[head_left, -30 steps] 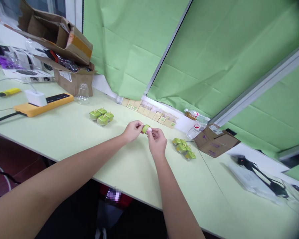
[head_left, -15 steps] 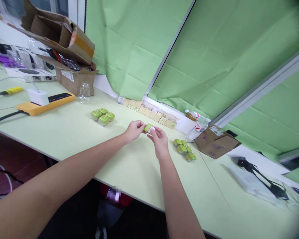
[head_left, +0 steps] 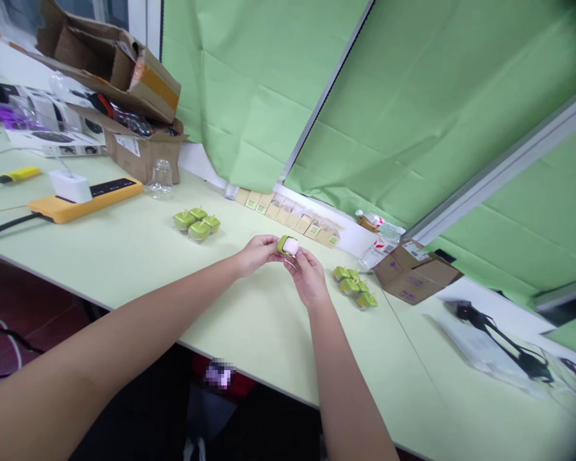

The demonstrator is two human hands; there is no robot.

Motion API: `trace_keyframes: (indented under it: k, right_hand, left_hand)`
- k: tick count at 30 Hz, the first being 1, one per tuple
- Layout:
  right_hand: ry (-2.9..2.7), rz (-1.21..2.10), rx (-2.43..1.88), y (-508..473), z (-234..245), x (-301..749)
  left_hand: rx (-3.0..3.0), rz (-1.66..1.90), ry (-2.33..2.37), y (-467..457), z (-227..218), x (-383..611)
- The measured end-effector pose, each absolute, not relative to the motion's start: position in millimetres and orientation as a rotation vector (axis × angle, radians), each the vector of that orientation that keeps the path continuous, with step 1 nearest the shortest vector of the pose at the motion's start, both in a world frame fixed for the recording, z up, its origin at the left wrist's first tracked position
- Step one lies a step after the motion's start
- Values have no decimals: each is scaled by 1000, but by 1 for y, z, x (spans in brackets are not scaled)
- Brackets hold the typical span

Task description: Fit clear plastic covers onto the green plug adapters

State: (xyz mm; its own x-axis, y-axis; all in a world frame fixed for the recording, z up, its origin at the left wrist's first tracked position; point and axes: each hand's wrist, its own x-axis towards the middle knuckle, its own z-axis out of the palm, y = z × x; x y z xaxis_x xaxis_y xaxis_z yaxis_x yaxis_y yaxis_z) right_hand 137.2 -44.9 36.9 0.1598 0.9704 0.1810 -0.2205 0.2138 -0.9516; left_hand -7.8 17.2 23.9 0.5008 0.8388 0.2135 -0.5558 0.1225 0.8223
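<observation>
Left hand (head_left: 260, 255) pinching rounded green-and-white plastic-looking piece (head_left: 288, 246) by left edge; right hand (head_left: 308, 272) gripping lower right edge. Piece above pale green table (head_left: 249, 333), between left cluster (head_left: 198, 225) and right cluster (head_left: 352, 285) of green-lidded clear tubs. Light opposed fingertip grip probably steadiest.

The held piece (head_left: 283, 246) is lime green around pinkish white, the container lids (head_left: 199, 230) likewise lime. Near the left front edge of the pale-green tabletop (head_left: 249, 320), the power strip (head_left: 102, 201) is orange and black.

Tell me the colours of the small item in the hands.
The item is green and whitish, best seen in the head view.
</observation>
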Motion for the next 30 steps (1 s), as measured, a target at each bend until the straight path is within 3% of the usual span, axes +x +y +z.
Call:
trace_keyframes:
  k: [30]
  right_hand:
    - [-984, 1181, -921, -52, 44, 131]
  left_hand:
    - [1148, 1017, 529, 17, 25, -10]
